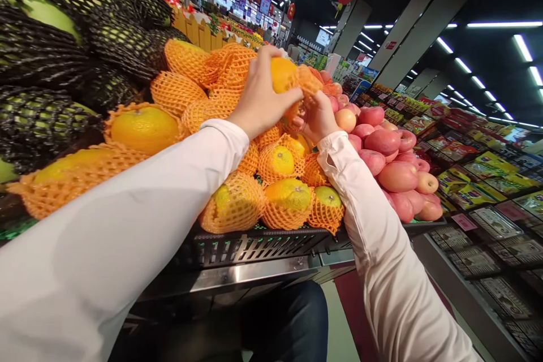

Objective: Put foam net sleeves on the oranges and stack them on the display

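Observation:
My left hand [262, 96] is wrapped around an orange [281, 72] above the fruit pile, its thumb reaching across the front. Over the orange's right side sits an orange foam net sleeve [309, 80], leaving the left side bare. My right hand [317, 116] has its fingers closed on the sleeve's lower right part; some fingertips are hidden behind it. Beneath both hands lie several net-wrapped oranges, among them one with a greenish top [288, 195] at the front. A larger orange [144, 127] rests in its sleeve to the left of my hands.
A black slatted crate [254, 246] with a metal ledge [250, 274] below it borders the oranges. Green fruit in black nets [38, 119] is heaped at left, pink apples [384, 141] at right. Shelves of packaged snacks [479, 181] stand farther right.

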A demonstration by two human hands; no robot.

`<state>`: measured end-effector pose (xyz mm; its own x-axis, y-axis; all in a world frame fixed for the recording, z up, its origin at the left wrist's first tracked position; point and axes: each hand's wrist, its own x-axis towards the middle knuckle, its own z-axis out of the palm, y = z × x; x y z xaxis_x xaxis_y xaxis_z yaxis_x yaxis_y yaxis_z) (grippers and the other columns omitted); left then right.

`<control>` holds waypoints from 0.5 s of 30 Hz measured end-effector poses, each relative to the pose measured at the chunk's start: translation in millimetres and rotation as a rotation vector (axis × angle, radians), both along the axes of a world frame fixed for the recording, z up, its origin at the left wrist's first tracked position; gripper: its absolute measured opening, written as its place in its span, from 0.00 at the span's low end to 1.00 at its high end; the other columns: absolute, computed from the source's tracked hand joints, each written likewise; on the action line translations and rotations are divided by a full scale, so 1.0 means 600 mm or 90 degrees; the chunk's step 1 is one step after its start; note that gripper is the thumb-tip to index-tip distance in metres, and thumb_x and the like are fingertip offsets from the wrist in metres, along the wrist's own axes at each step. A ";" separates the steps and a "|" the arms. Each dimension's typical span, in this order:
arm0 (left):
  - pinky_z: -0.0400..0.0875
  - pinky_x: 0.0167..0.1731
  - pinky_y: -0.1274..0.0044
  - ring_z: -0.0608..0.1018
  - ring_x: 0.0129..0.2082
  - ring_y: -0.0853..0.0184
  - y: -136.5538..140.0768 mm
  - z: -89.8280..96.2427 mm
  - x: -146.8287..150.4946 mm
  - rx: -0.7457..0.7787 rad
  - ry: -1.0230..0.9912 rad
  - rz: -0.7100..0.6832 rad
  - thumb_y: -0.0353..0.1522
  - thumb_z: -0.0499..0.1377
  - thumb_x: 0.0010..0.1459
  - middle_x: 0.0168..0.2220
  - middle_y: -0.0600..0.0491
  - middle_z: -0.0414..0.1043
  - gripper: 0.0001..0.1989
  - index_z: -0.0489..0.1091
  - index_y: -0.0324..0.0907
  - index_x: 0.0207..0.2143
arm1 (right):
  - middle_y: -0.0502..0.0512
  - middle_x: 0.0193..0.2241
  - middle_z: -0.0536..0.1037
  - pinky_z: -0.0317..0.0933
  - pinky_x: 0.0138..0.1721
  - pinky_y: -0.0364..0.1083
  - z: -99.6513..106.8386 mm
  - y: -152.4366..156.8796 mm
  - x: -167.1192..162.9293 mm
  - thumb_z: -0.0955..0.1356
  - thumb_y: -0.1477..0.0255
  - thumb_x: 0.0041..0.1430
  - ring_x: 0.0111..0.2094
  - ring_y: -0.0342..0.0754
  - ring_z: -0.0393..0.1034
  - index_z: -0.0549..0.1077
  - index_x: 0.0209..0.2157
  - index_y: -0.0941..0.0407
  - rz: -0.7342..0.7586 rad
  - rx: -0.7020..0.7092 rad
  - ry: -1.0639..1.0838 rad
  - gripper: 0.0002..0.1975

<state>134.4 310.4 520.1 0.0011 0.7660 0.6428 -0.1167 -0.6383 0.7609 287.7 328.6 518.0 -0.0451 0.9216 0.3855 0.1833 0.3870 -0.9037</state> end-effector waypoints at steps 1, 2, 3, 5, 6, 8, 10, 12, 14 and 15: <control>0.64 0.62 0.63 0.69 0.56 0.58 0.003 0.003 0.000 -0.034 -0.050 0.018 0.28 0.68 0.47 0.51 0.49 0.64 0.25 0.56 0.48 0.41 | 0.48 0.26 0.71 0.69 0.34 0.40 0.006 -0.007 -0.002 0.63 0.45 0.61 0.32 0.38 0.70 0.71 0.41 0.57 0.044 -0.033 0.005 0.27; 0.67 0.59 0.63 0.70 0.53 0.59 0.007 0.005 0.001 -0.075 -0.103 0.026 0.29 0.67 0.50 0.50 0.49 0.64 0.24 0.53 0.48 0.40 | 0.47 0.28 0.72 0.67 0.32 0.39 0.011 -0.014 -0.006 0.64 0.47 0.60 0.29 0.36 0.68 0.71 0.42 0.58 0.070 -0.047 0.005 0.27; 0.71 0.54 0.63 0.71 0.51 0.61 0.009 0.007 0.000 -0.119 -0.153 0.022 0.31 0.65 0.53 0.50 0.49 0.64 0.23 0.51 0.48 0.40 | 0.48 0.30 0.74 0.66 0.29 0.38 0.016 -0.021 -0.011 0.67 0.49 0.59 0.28 0.35 0.68 0.71 0.42 0.58 0.080 -0.040 0.005 0.25; 0.76 0.44 0.66 0.71 0.48 0.63 0.012 0.010 -0.001 -0.190 -0.228 -0.017 0.33 0.61 0.58 0.50 0.49 0.64 0.20 0.48 0.49 0.39 | 0.50 0.38 0.76 0.64 0.25 0.38 0.023 -0.035 -0.022 0.71 0.53 0.54 0.27 0.35 0.68 0.73 0.41 0.57 0.056 0.024 0.014 0.23; 0.76 0.40 0.67 0.72 0.48 0.63 0.013 0.010 -0.002 -0.210 -0.250 -0.038 0.35 0.60 0.59 0.50 0.50 0.64 0.18 0.48 0.49 0.39 | 0.50 0.41 0.76 0.65 0.26 0.38 0.025 -0.040 -0.026 0.72 0.55 0.52 0.29 0.36 0.70 0.73 0.40 0.57 0.026 0.072 0.023 0.21; 0.76 0.37 0.69 0.72 0.49 0.63 0.015 0.010 -0.004 -0.228 -0.270 -0.061 0.38 0.58 0.61 0.52 0.50 0.63 0.16 0.48 0.49 0.39 | 0.50 0.43 0.76 0.70 0.32 0.40 0.028 -0.048 -0.030 0.73 0.58 0.52 0.38 0.40 0.74 0.74 0.37 0.56 -0.050 0.173 0.048 0.17; 0.76 0.37 0.69 0.72 0.51 0.62 0.016 0.007 -0.006 -0.242 -0.267 -0.076 0.41 0.58 0.60 0.53 0.51 0.63 0.17 0.49 0.49 0.40 | 0.50 0.41 0.76 0.73 0.40 0.42 0.029 -0.045 -0.024 0.72 0.58 0.55 0.46 0.43 0.74 0.74 0.35 0.55 -0.121 0.249 0.075 0.14; 0.75 0.36 0.69 0.72 0.52 0.60 0.018 0.005 -0.008 -0.250 -0.268 -0.086 0.41 0.61 0.57 0.52 0.52 0.64 0.19 0.50 0.49 0.40 | 0.50 0.40 0.76 0.73 0.41 0.42 0.028 -0.033 -0.012 0.69 0.55 0.57 0.47 0.43 0.74 0.72 0.34 0.55 -0.174 0.271 0.094 0.16; 0.75 0.34 0.69 0.72 0.52 0.59 0.018 0.002 -0.007 -0.246 -0.271 -0.101 0.41 0.63 0.54 0.50 0.53 0.64 0.21 0.51 0.49 0.39 | 0.51 0.41 0.77 0.72 0.37 0.40 0.023 -0.013 0.000 0.68 0.50 0.56 0.43 0.42 0.74 0.71 0.35 0.54 -0.194 0.231 0.101 0.20; 0.75 0.34 0.69 0.72 0.51 0.59 0.017 0.002 -0.007 -0.241 -0.270 -0.112 0.40 0.64 0.52 0.49 0.53 0.65 0.21 0.52 0.49 0.38 | 0.51 0.41 0.77 0.72 0.36 0.40 0.019 -0.003 0.005 0.67 0.47 0.56 0.41 0.41 0.74 0.70 0.36 0.54 -0.190 0.195 0.103 0.23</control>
